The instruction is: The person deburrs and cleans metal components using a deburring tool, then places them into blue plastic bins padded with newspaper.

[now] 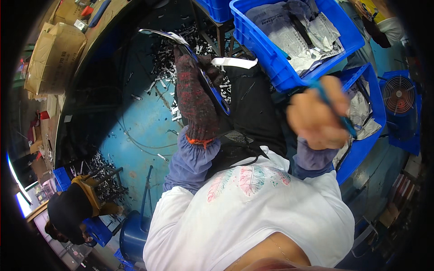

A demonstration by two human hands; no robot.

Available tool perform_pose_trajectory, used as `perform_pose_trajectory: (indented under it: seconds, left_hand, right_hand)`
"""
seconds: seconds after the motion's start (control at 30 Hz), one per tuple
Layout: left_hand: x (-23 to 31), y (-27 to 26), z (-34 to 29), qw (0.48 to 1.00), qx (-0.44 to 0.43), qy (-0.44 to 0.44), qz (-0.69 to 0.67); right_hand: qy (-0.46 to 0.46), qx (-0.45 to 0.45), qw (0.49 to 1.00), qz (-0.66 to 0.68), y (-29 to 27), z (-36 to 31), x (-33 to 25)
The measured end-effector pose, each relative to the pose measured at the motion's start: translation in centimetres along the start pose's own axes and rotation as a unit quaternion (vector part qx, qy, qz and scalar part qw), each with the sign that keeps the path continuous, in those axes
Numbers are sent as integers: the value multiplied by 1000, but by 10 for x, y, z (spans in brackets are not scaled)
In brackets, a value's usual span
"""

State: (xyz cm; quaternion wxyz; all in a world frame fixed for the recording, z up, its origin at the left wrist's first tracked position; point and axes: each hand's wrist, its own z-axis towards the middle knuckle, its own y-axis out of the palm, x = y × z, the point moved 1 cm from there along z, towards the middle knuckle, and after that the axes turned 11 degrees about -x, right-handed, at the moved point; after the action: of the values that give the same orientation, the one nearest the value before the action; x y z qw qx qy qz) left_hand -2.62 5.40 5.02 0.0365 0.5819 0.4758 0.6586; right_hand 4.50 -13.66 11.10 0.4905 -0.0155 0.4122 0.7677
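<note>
My left hand (197, 88), in a dark knitted glove flecked with red, is closed around a long curved strip (207, 74) with a blue edge and a pale, shiny far end. A white peeled-looking strip (235, 62) sticks out to the right of the glove, over my dark trousers; whether it joins the curved strip I cannot tell. My bare right hand (318, 113) is up at the right, smeared by motion, beside the blue crates. Its fingers are curled round a slim teal tool (332, 106), whose exact kind is blurred.
A blue crate (271, 49) with paper-wrapped pieces stands ahead; another blue crate (373, 135) lies right of it. Black and white scraps (169, 58) litter the blue floor. A fan (398, 95) is far right, a cardboard box (56, 58) far left. Another person (70, 210) bends at lower left.
</note>
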Motion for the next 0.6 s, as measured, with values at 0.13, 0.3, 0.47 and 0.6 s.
perform_pose_trajectory:
  seconds: [0.13, 0.3, 0.47, 0.6]
  left_hand:
    - [3, 8, 1, 997, -62, -13, -51]
    - [-5, 12, -11, 966, -170, -171, -95]
    - [5, 33, -27, 966, -89, -242, -3]
    - [4, 14, -30, 945, -186, -242, 116]
  right_hand:
    - [-93, 157, 965, -191, -14, 3, -18]
    - [50, 25, 644, -763, -46, 7, 17]
    - [7, -38, 600, -799, -60, 22, 23]
    - [-40, 107, 437, -892, -108, 33, -18]
